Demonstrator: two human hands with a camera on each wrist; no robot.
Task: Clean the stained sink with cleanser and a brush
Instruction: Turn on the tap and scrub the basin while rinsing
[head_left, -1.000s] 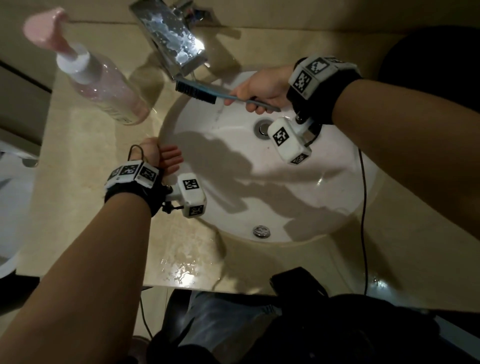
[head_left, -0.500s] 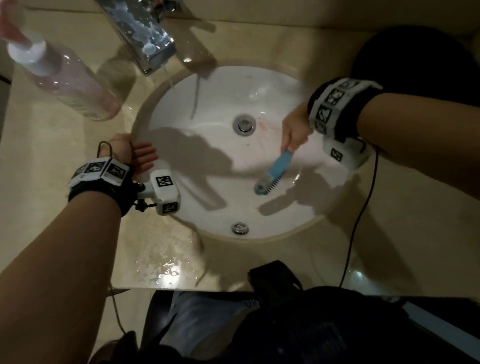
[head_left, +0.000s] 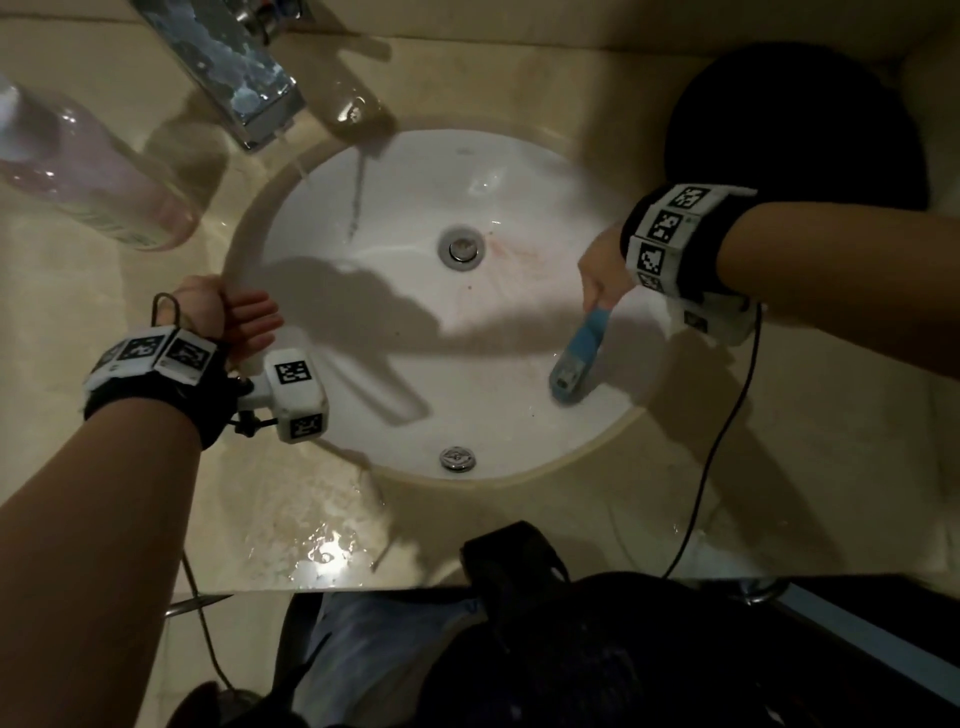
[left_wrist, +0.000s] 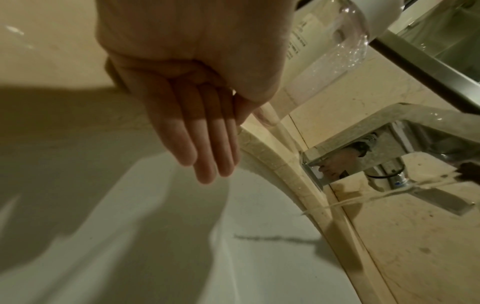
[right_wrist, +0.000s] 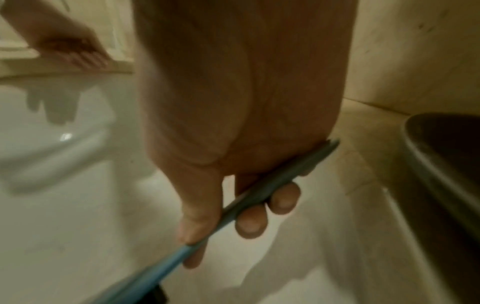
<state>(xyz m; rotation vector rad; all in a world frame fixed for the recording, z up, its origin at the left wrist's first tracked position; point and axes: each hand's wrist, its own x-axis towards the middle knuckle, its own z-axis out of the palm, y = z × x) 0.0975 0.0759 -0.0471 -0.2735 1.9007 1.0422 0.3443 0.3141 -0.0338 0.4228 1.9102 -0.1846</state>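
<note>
The round white sink (head_left: 415, 197) shows faint reddish stains (head_left: 511, 252) right of the drain (head_left: 460, 248). My right hand (head_left: 597, 275) grips the blue brush (head_left: 576, 358) by its handle, head down against the basin's right wall. In the right wrist view the fingers (right_wrist: 250, 222) curl round the brush handle (right_wrist: 259, 197). My left hand (head_left: 234, 317) rests on the sink's left rim, fingers (left_wrist: 207, 148) straight and hanging into the bowl. A clear pump bottle (head_left: 88, 182) of pink liquid stands at the far left.
A chrome faucet (head_left: 234, 67) juts over the basin's back left, and a thin stream of water (head_left: 358, 197) runs from it. Water pools on the beige counter (head_left: 322, 551) in front. A dark round object (head_left: 795, 124) sits at the right. A black cable (head_left: 722, 441) trails over the counter.
My right hand carried the brush from under the faucet down into the basin, then shifted it toward the right wall. The left hand stayed on the rim.
</note>
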